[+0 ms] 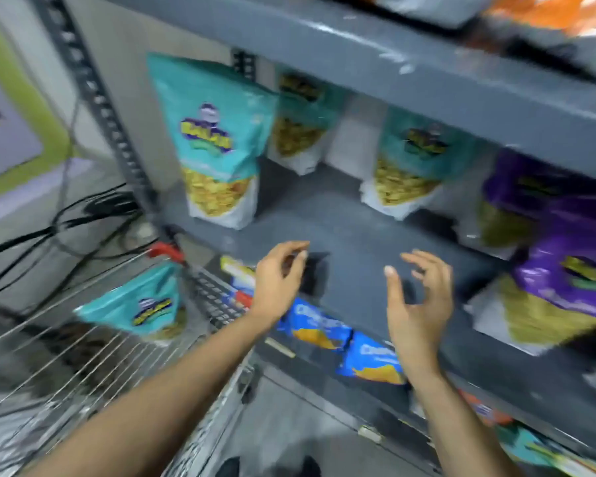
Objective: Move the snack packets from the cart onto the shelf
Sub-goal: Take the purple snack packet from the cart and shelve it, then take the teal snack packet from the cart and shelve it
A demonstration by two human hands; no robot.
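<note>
A teal snack packet (141, 304) lies in the wire cart (66, 366) at the lower left. On the grey shelf (341, 228) stand three teal packets: one at the left front (214, 142), one behind it (300, 122) and one in the middle (410, 160). Purple packets (565, 270) fill the shelf's right side. My left hand (279, 284) hovers empty, fingers loosely curled, between cart and shelf edge. My right hand (417, 301) is open with spread fingers, in front of the bare middle of the shelf. The frame is motion-blurred.
Blue packets (341, 342) sit on the shelf level below my hands. An upper shelf (393, 63) carries orange packets (547, 12). A perforated metal post (97, 98) marks the rack's left edge, with black cables (66, 228) on the floor beside it.
</note>
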